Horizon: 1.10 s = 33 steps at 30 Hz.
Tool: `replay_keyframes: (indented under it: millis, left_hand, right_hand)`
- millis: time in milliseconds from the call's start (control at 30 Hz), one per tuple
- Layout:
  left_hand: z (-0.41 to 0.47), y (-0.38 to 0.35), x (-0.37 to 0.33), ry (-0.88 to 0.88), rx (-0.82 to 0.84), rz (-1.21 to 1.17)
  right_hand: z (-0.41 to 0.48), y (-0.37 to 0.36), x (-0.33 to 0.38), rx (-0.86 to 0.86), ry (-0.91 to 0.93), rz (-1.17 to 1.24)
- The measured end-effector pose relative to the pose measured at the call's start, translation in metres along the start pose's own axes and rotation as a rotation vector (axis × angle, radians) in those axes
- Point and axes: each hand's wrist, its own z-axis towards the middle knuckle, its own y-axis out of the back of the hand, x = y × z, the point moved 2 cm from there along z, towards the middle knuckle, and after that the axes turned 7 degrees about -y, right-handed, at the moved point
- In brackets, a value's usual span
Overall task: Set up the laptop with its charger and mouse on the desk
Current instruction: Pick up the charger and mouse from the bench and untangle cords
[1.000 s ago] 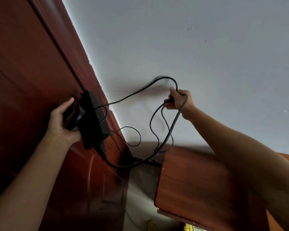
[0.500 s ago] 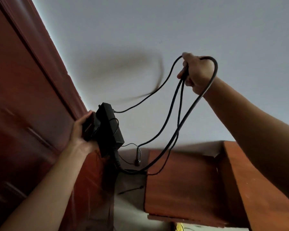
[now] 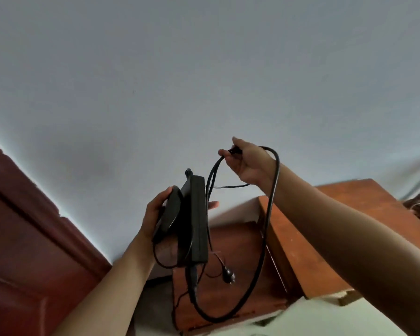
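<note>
— Where was the charger brick (image 3: pixel 195 219)?
— Raised before the pale wall, gripped in the left hand (image 3: pixel 155 214) together with the mouse (image 3: pixel 169 214).
— And the right hand (image 3: pixel 245 163)?
— Higher, pinching the cable (image 3: pixel 274 190), which looped down past its wrist in front of the wooden counter (image 3: pixel 349 214), with the plug (image 3: pixel 229 277) dangling.

Left hand (image 3: pixel 155 214) grips mouse (image 3: pixel 169 214) and brick (image 3: pixel 195 221) together, mouse left of brick. Right hand (image 3: pixel 245 163), up and right of brick, pinches cable (image 3: pixel 272 214). Cable loops down in front of desk (image 3: pixel 325 238) to brick's lower end. Plug (image 3: pixel 228 277) hangs below brick. Door (image 3: pixel 22 226) far left.
</note>
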Motion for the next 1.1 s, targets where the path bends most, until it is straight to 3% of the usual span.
replay_keyframes:
  millis: [133, 233, 333, 400, 467, 533, 600, 700, 800, 1000, 1100]
  left_hand:
    - [0.009, -0.007, 0.023, 0.049, 0.005, 0.068]
    - [0.014, -0.017, 0.034, 0.008, -0.087, 0.17]
    - [0.013, -0.035, 0.045, -0.068, -0.158, 0.208]
    - [0.009, -0.044, 0.047, -0.113, -0.227, 0.252]
    - [0.004, -0.049, 0.04, -0.176, -0.309, 0.266]
    - [-0.004, -0.06, 0.033, -0.214, -0.348, 0.245]
    - [-0.015, -0.076, 0.025, -0.237, -0.349, 0.209]
    - [-0.031, -0.096, 0.004, -0.305, -0.362, 0.208]
    - [-0.044, -0.119, -0.018, -0.358, -0.382, 0.235]
    - [-0.074, -0.136, -0.07, -0.428, -0.367, 0.253]
    - [-0.089, -0.134, -0.092, -0.485, -0.363, 0.269]
  right_hand:
    - [-0.001, 0.041, -0.003, -0.013, 0.034, 0.06]
    - [-0.001, 0.072, -0.01, 0.057, -0.008, 0.043]
    - [-0.007, 0.115, -0.024, 0.161, -0.118, -0.082]
    - [-0.004, 0.155, -0.042, 0.122, -0.166, -0.179]
    - [0.004, 0.198, -0.069, -0.047, -0.168, -0.37]
    - [0.011, 0.232, -0.103, -0.223, -0.172, -0.8]
    - [0.008, 0.236, -0.142, -0.161, -0.239, -1.162]
    - [-0.001, 0.199, -0.196, 0.065, -0.289, -1.349]
    - [0.004, 0.147, -0.228, 0.145, -0.209, -1.289]
    - [0.01, 0.057, -0.251, 0.273, -0.13, -0.908]
    - [0.019, 0.03, -0.271, 0.242, -0.055, -0.785]
